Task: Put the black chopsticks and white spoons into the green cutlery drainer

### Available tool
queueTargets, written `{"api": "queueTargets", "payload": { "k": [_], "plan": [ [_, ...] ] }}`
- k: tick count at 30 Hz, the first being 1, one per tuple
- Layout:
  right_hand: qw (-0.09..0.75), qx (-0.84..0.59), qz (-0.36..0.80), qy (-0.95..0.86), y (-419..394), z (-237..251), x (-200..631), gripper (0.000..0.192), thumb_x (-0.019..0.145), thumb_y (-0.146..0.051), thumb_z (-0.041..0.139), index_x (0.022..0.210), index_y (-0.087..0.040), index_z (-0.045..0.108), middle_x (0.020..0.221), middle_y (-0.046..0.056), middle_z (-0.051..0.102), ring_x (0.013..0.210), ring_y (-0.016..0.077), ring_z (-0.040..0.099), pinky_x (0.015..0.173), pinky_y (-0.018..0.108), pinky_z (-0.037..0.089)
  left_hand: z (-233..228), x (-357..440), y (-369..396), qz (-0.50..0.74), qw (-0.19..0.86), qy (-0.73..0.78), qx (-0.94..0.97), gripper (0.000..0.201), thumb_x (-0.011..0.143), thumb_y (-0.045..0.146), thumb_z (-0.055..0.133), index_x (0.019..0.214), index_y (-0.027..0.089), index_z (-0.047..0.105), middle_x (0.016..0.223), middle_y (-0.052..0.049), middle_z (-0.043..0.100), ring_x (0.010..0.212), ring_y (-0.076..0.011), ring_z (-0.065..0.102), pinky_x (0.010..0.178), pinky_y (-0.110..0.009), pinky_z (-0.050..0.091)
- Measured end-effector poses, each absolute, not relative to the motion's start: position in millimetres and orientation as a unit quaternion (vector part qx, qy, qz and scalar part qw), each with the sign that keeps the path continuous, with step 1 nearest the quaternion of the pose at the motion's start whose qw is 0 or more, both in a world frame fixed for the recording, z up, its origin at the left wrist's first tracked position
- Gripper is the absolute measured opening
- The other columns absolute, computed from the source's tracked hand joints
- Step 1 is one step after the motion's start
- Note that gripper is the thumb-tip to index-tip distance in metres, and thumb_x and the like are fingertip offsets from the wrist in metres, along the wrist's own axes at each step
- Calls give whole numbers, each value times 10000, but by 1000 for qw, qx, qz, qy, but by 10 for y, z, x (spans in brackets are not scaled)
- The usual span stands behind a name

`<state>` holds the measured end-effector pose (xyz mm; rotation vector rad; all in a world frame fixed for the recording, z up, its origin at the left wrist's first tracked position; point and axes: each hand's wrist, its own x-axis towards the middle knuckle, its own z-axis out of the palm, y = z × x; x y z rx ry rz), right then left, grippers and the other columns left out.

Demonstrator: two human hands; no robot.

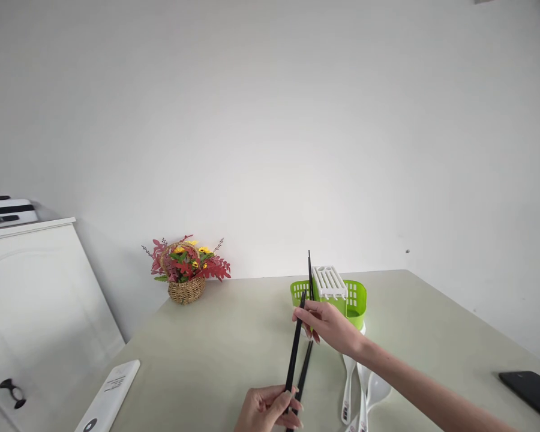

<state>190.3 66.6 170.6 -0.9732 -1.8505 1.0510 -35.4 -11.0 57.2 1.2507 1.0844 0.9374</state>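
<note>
A pair of black chopsticks (294, 351) is held at a slant above the table. Around their thick lower end my left hand (267, 409) is closed. My right hand (328, 324) pinches them near the thin upper tips. More black chopsticks (305, 372) lie on the table behind, partly covered by my left fingers. A green utensil holder (359, 300) with a white slotted top (329, 281) stands just beyond my right hand. Other black chopsticks (310, 273) stick up from its left compartment. White spoons (348, 387) lie under my right forearm, partly hidden.
A wicker basket of artificial flowers (186, 291) stands at the back left of the table (234, 336). A white flat device (110, 396) lies at the left edge, a black phone (531, 390) at the right. A white cabinet (40, 300) stands left.
</note>
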Motion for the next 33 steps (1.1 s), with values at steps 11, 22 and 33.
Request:
{"api": "queueTargets", "payload": {
  "k": [11,22,33],
  "plan": [
    [377,-365,422,-739,631,1635,1912,439,936,-613,511,868,-211,672,586,-49,595,491,115,534,529,242,455,456,-328,-123,409,561,459,555,579,765,661,757,985,129,820,868,-126,778,712,-214,726,683,-322,574],
    [433,-377,410,-708,679,1671,1950,476,912,-680,508,720,-245,485,634,-41,607,516,110,548,475,233,455,514,-281,-143,408,547,467,562,570,777,685,729,895,136,821,787,-96,748,668,-183,699,627,-277,532],
    [539,-431,263,-675,1034,2408,2390,530,897,-728,507,858,-215,634,668,24,694,513,123,596,457,243,464,498,-277,-174,423,548,503,518,880,727,819,654,1236,102,684,782,-56,703,565,-179,707,540,-274,539]
  ]
}}
